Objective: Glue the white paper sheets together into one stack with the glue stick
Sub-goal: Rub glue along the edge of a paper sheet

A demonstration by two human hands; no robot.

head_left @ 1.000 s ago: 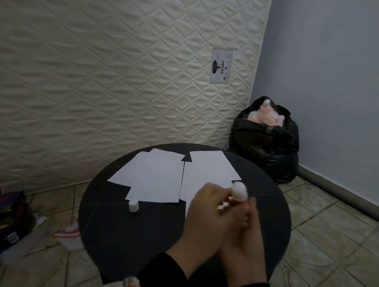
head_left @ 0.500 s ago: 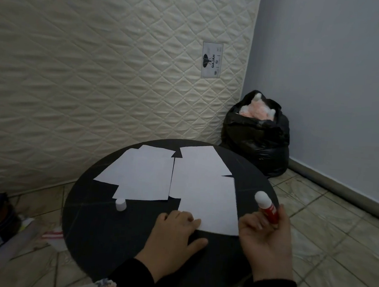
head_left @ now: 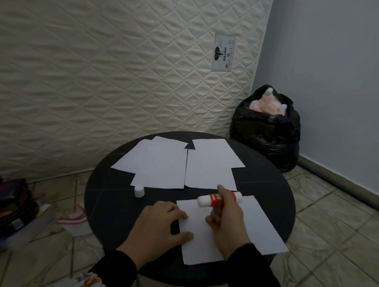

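Observation:
One white paper sheet (head_left: 254, 228) lies at the near right of the round black table (head_left: 104, 191), its right corner hanging past the rim. My left hand (head_left: 157, 230) presses flat on that sheet's left edge, fingers spread. My right hand (head_left: 226, 217) grips the red and white glue stick (head_left: 211, 199), held sideways above the sheet's far edge with its white end pointing left. Several more white sheets (head_left: 160, 161) lie overlapping at the back of the table. The glue stick's white cap (head_left: 139, 192) stands on the table left of my hands.
A quilted mattress (head_left: 99, 69) leans upright behind the table. A stuffed black rubbish bag (head_left: 265, 130) sits in the corner at the right. A dark bag with colourful contents (head_left: 2, 208) and a striped cloth (head_left: 73, 220) lie on the tiled floor at the left.
The near sheet has slid toward me and away from the other sheets. My right hand moved left over it and tipped the glue stick from upright to sideways. My left hand stays on the sheet's edge.

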